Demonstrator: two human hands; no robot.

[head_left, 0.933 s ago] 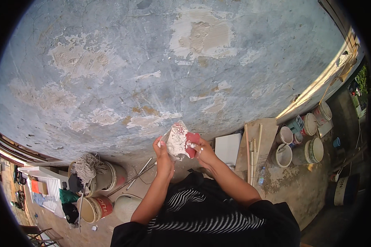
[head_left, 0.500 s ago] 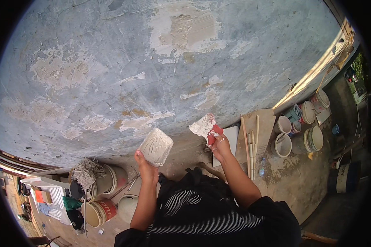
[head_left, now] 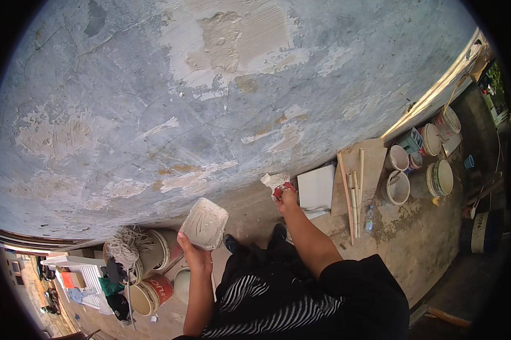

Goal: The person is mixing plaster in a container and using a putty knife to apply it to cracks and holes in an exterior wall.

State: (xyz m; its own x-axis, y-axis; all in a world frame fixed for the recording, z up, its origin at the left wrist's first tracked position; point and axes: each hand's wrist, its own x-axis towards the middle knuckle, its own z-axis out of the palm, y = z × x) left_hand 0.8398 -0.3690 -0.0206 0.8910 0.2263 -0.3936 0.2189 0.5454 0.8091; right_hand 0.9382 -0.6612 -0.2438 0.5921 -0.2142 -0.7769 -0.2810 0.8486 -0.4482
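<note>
A shallow rectangular tray (head_left: 205, 223), smeared inside with pale filler, is gripped at its lower left edge by my left hand (head_left: 196, 253). My right hand (head_left: 288, 199) is closed around the red handle of a putty knife (head_left: 275, 181), whose wide blade is coated with white filler. The blade sits just off the foot of the blue-grey wall (head_left: 170, 136); whether it touches is unclear. Rough pale patches of filler (head_left: 224, 42) cover parts of the wall.
Buckets (head_left: 397, 187) stand on the right, near a plastic bottle (head_left: 369, 219). A board (head_left: 363, 170) with thin poles leans at the wall, next to white panels (head_left: 316, 190). On the left are more buckets (head_left: 144, 297) and a bundle of cord (head_left: 128, 246).
My right hand has moved a little left and down with the putty knife, drawing closer to my body. The tray in my left hand sits lower. The view has shifted, showing my feet.
</note>
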